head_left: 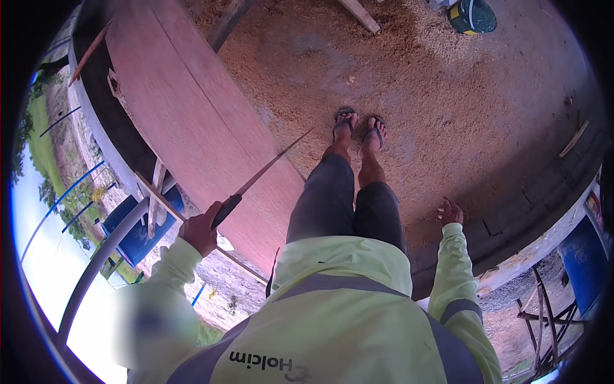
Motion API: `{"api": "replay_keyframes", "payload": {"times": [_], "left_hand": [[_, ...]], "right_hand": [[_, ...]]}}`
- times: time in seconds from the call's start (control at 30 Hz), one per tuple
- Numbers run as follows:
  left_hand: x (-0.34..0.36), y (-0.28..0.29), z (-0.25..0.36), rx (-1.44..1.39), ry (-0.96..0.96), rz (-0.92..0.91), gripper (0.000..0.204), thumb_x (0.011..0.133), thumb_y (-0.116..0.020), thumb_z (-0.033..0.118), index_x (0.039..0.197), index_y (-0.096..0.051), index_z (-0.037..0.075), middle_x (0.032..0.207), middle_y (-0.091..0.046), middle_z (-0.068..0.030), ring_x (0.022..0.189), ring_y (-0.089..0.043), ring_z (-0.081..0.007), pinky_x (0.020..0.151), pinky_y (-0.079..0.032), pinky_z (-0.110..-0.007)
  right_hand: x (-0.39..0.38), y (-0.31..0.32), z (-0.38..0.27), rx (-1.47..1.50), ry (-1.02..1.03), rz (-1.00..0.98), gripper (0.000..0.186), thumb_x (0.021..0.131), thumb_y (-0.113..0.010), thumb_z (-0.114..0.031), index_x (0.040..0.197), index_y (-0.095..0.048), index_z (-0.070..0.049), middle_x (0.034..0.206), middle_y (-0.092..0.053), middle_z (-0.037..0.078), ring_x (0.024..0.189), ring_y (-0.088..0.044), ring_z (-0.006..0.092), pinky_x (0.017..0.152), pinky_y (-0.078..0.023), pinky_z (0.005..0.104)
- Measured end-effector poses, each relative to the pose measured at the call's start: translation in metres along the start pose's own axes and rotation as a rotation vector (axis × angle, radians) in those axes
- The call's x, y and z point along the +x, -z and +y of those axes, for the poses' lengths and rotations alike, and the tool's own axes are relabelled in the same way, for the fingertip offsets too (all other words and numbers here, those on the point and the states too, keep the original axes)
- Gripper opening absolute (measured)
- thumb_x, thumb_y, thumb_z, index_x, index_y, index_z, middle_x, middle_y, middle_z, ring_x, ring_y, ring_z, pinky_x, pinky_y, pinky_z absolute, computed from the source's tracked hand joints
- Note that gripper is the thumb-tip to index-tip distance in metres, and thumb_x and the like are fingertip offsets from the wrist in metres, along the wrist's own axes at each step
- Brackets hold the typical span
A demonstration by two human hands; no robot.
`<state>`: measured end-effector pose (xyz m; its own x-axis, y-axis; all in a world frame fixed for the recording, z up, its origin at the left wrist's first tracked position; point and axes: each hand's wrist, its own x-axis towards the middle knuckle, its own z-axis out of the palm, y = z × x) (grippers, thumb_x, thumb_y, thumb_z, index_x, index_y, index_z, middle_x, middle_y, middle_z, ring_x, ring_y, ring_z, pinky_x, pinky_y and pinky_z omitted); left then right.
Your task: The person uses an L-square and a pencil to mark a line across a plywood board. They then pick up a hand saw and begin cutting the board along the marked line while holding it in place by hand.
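My left hand (201, 232) is closed round the dark handle of a handsaw (259, 174). The narrow blade slants up and to the right, its tip near the edge of a wide reddish wooden board (211, 109). The blade crosses over that board; whether it touches the wood I cannot tell. Out to my right side, my right hand (450, 211) hangs with its fingers loosely apart and nothing in it. Below it lies the sawdust-strewn floor (422, 160).
A dark green bucket (472, 16) stands far right. Timber pieces lie at the far middle (359, 14) and by the right-hand wall (574, 139). A thin wooden strip (160, 195) runs beside the board. Beyond the left-hand wall is a blue barrel (137, 230).
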<state>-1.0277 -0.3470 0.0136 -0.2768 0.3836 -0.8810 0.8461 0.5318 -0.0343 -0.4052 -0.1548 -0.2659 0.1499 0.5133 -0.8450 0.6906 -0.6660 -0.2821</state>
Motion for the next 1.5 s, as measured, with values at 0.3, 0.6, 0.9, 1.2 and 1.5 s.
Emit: {"api": "replay_keyframes", "payload": {"times": [0.3,0.6,0.9,1.2,1.5], "left_hand": [[0.128,-0.028,0.052,0.015,-0.013,0.002,0.060,0.082,-0.056,0.008,0.138,-0.040,0.019,0.082,-0.067,-0.0247,0.079,-0.067,-0.0440,0.070,-0.055,-0.054],[-0.078,0.051,-0.022,-0.050,-0.074,-0.001,0.068,0.074,-0.065,0.002,0.138,-0.043,0.014,0.086,-0.068,-0.0234,0.080,-0.068,-0.0422,0.071,-0.054,-0.052],[0.114,-0.027,0.066,0.064,0.033,-0.054,0.061,0.080,-0.063,0.012,0.136,-0.040,0.018,0.084,-0.068,-0.0228,0.079,-0.067,-0.0427,0.072,-0.054,-0.054],[-0.054,0.017,-0.036,-0.047,-0.081,0.020,0.068,0.074,-0.065,0.001,0.137,-0.043,0.015,0.082,-0.066,-0.0214,0.076,-0.067,-0.0413,0.069,-0.054,-0.053],[0.051,-0.020,0.014,0.013,0.001,-0.042,0.063,0.082,-0.061,0.012,0.141,-0.039,0.017,0.085,-0.068,-0.0208,0.080,-0.067,-0.0415,0.072,-0.053,-0.054]], "right_hand": [[0.009,-0.012,-0.006,0.108,0.073,-0.032,0.040,0.097,-0.048,-0.029,0.127,-0.062,-0.007,0.102,-0.070,0.015,0.083,-0.070,0.0226,0.070,-0.059,0.0331],[0.021,0.039,0.038,0.041,-0.110,0.057,0.038,0.099,-0.050,-0.029,0.129,-0.061,-0.008,0.094,-0.070,0.013,0.066,-0.064,0.0159,0.056,-0.051,0.0280],[0.014,-0.011,-0.023,0.085,0.215,-0.043,0.040,0.099,-0.048,-0.030,0.130,-0.060,-0.006,0.095,-0.069,0.014,0.071,-0.065,0.0174,0.058,-0.054,0.0301],[0.032,0.020,0.006,0.041,-0.105,0.034,0.039,0.099,-0.048,-0.028,0.130,-0.060,-0.007,0.093,-0.069,0.013,0.069,-0.063,0.0148,0.051,-0.048,0.0260],[0.013,0.028,0.004,0.029,0.068,0.025,0.040,0.098,-0.048,-0.030,0.130,-0.061,-0.009,0.096,-0.070,0.015,0.069,-0.064,0.0162,0.058,-0.051,0.0283]]}}
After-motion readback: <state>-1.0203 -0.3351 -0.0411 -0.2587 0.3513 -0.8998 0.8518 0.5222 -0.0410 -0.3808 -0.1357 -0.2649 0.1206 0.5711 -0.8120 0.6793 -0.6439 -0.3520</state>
